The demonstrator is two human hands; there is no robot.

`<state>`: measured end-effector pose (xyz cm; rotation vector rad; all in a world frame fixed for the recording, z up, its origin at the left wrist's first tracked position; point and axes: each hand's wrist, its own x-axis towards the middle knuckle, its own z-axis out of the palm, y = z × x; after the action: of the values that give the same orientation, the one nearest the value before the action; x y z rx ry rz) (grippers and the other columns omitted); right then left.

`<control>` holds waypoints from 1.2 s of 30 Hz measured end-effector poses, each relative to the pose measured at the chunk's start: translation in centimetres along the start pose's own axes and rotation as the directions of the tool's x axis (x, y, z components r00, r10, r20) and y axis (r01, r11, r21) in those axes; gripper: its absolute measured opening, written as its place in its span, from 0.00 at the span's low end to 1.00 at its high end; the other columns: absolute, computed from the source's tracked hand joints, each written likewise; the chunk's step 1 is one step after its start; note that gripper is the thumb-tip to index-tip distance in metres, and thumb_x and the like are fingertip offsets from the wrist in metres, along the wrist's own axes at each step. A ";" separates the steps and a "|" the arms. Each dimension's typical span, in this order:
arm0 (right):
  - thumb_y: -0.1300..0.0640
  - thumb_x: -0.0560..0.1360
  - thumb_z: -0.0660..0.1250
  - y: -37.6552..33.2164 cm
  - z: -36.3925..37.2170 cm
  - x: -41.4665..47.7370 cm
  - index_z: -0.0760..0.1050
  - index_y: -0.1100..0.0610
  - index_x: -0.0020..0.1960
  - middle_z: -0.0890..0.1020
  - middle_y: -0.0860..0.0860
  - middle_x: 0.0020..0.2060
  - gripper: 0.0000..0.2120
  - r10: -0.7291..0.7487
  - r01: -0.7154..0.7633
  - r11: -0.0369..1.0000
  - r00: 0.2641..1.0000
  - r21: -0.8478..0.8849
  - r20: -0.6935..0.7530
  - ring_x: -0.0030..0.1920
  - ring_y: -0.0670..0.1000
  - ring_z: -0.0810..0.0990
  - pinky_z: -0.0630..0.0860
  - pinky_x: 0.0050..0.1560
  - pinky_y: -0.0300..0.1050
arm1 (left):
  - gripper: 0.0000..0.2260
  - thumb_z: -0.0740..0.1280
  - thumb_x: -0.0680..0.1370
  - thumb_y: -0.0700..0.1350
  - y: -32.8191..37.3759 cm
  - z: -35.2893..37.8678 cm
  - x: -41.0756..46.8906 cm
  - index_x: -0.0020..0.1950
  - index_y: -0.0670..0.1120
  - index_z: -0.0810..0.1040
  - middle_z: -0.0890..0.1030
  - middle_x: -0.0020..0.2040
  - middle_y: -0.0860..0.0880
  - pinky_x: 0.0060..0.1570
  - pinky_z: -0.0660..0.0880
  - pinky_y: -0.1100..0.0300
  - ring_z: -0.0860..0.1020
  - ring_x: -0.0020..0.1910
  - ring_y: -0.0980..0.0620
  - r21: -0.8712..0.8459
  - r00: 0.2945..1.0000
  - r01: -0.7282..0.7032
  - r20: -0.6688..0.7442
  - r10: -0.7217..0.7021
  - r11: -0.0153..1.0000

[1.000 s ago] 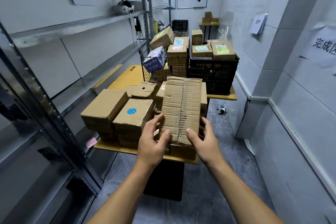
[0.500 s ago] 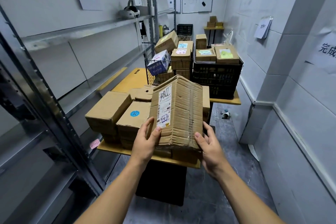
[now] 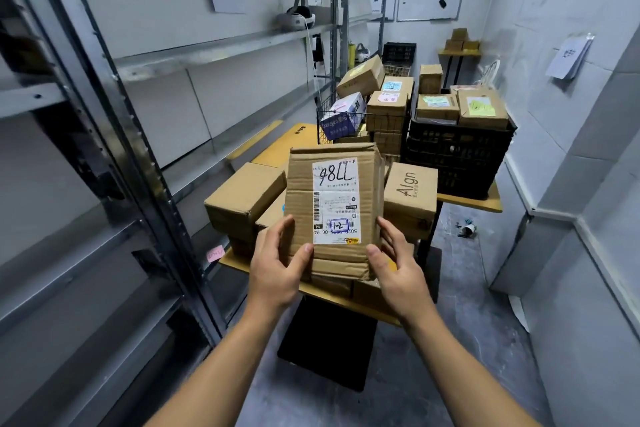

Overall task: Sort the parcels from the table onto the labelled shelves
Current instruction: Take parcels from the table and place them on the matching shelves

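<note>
The single head-worn view looks forward and down, near the table (image 3: 287,146).

You get soft, cool, even light with faint shadows. Straight lines bow toward your edges, and the near shelf post (image 3: 114,121) looks smeared

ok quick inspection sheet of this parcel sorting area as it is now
surface: yellow table crowded with cardboard boxes
job's things: labelled parcel held above the table, label facing the camera
clutter: small debris on the floor, pink note by the table's left edge
hands: left hand and right hand each grip the parcel's lower sides
cables: thin white cable hangs below the headset on a shelf
surroundings: metal shelving at left, black crate and wire basket holding boxes
</note>
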<state>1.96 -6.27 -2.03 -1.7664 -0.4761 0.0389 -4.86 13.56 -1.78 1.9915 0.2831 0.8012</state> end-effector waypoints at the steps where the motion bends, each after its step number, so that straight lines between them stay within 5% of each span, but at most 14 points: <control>1: 0.30 0.73 0.64 -0.3 0.5 0.1 0.59 0.22 0.65 0.70 0.35 0.68 0.23 -0.012 0.011 1.000 0.999 0.022 0.047 0.68 0.41 0.69 0.70 0.68 0.46 | 0.24 0.71 0.76 0.47 0.1 -0.4 -0.2 0.70 0.54 0.69 0.71 0.62 0.55 0.55 0.67 0.72 0.69 0.58 0.70 0.032 1.000 -0.015 -0.027 0.016 0.999; 5: 0.43 0.76 0.68 -1.2 2.8 0.5 0.57 0.23 0.66 0.68 0.26 0.64 0.28 -0.053 0.047 0.998 0.991 0.047 0.121 0.64 0.31 0.70 0.69 0.67 0.42 | 0.24 0.72 0.75 0.47 -0.2 -2.9 -0.8 0.69 0.51 0.71 0.72 0.63 0.52 0.61 0.68 0.65 0.72 0.61 0.59 0.131 0.990 -0.062 -0.118 0.077 0.989; 10: 0.56 0.79 0.69 -3.2 7.8 0.4 0.58 0.36 0.72 0.71 0.30 0.61 0.31 -0.093 0.070 0.990 0.978 0.126 0.184 0.60 0.30 0.73 0.72 0.68 0.46 | 0.24 0.70 0.74 0.49 -0.9 -7.4 -2.1 0.69 0.48 0.72 0.73 0.62 0.51 0.60 0.64 0.74 0.71 0.60 0.60 0.237 0.975 -0.042 -0.202 0.091 0.971; 17: 0.54 0.75 0.74 -7.9 16.7 -2.1 0.62 0.35 0.71 0.77 0.37 0.61 0.32 -0.213 0.160 0.960 0.950 0.230 0.228 0.61 0.33 0.75 0.73 0.64 0.39 | 0.24 0.71 0.75 0.47 -1.1 -17.0 -5.9 0.70 0.49 0.70 0.72 0.63 0.52 0.61 0.66 0.72 0.71 0.60 0.59 0.335 0.929 0.026 -0.355 0.101 0.942; 23: 0.47 0.71 0.75 -14.5 26.2 -8.2 0.64 0.27 0.64 0.78 0.44 0.63 0.30 -0.296 0.126 0.898 0.883 0.422 0.365 0.64 0.46 0.78 0.77 0.64 0.56 | 0.25 0.71 0.75 0.45 0.6 -29.0 -12.2 0.71 0.49 0.69 0.71 0.64 0.50 0.61 0.72 0.59 0.72 0.60 0.55 0.469 0.871 0.130 -0.475 0.126 0.873; 36: 0.55 0.78 0.70 -26.9 42.1 -25.6 0.65 0.37 0.70 0.80 0.47 0.61 0.27 -0.457 -0.070 0.730 0.689 0.680 0.562 0.62 0.49 0.80 0.77 0.64 0.59 | 0.23 0.66 0.76 0.51 7.9 -52.8 -29.5 0.71 0.49 0.70 0.75 0.61 0.52 0.58 0.70 0.66 0.74 0.57 0.58 0.587 0.740 0.350 -0.651 0.169 0.730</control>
<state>-41.10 28.68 6.76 -0.9041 -1.0796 0.6781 -61.98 31.05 10.70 2.2250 1.2776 1.5045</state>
